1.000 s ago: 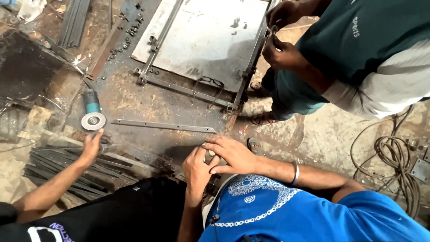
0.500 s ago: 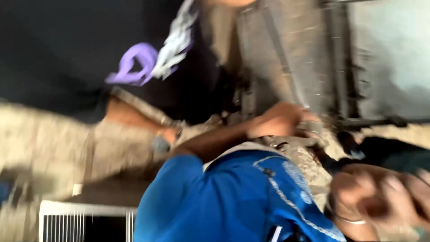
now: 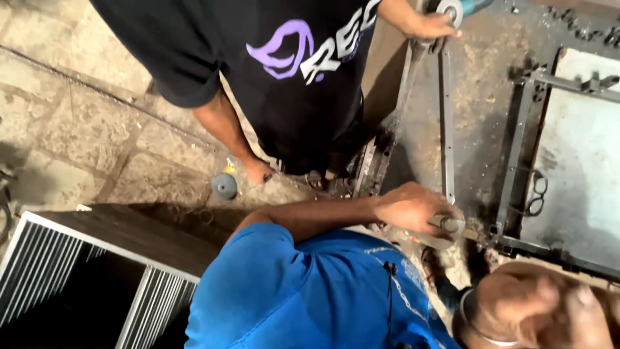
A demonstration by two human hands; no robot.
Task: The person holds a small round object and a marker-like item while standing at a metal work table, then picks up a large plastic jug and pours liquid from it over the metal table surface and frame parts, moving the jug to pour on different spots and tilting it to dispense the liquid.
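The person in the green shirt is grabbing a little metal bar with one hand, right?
Not quite: the shirt is blue, not green. The head view shows that person's left hand gripping the little metal bar.

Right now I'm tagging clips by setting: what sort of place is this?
Most likely a metal fabrication or welding workshop. A steel frame lies on the dusty floor beside a loose flat steel bar, and a nearby person's hand rests by an angle grinder.

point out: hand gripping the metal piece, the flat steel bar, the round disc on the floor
left hand (image 3: 408,208), head view, back of the hand.
flat steel bar (image 3: 447,129), head view, mid-length of the strip.
round disc (image 3: 225,186), head view, its top face.
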